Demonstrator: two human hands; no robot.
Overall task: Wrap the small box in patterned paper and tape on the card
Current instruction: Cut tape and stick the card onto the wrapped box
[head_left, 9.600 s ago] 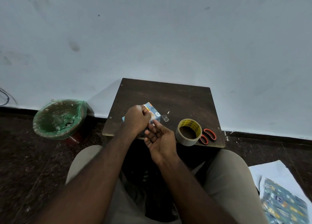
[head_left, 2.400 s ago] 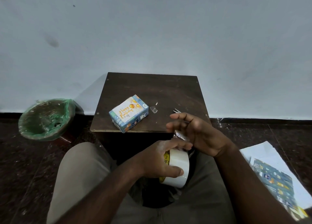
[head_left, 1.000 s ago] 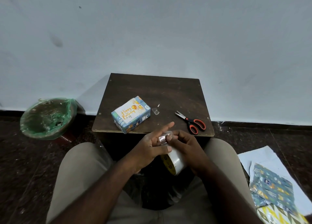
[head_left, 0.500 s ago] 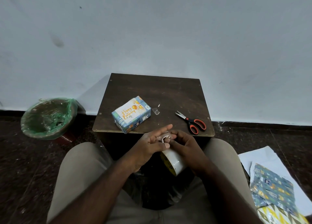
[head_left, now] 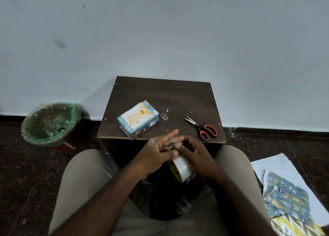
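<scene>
Wrapped box (head_left: 142, 129) sits on tabletop (head_left: 169, 96), front-left, card (head_left: 136, 117) flat on its top face. Left hand (head_left: 156, 152) fingers straight, clear tape strip (head_left: 170, 144) lying against them; right hand (head_left: 194, 152) fingers curled, pinching that strip. Tape roll (head_left: 181, 168) just under both hands, can't tell which supports it. Scissors (head_left: 203, 129) front-right on tabletop, 1 tape scrap (head_left: 164, 116) beside box

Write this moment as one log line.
right hand pinches tape strip | left hand touches it | roll under hands | box, card on top, on table
</scene>
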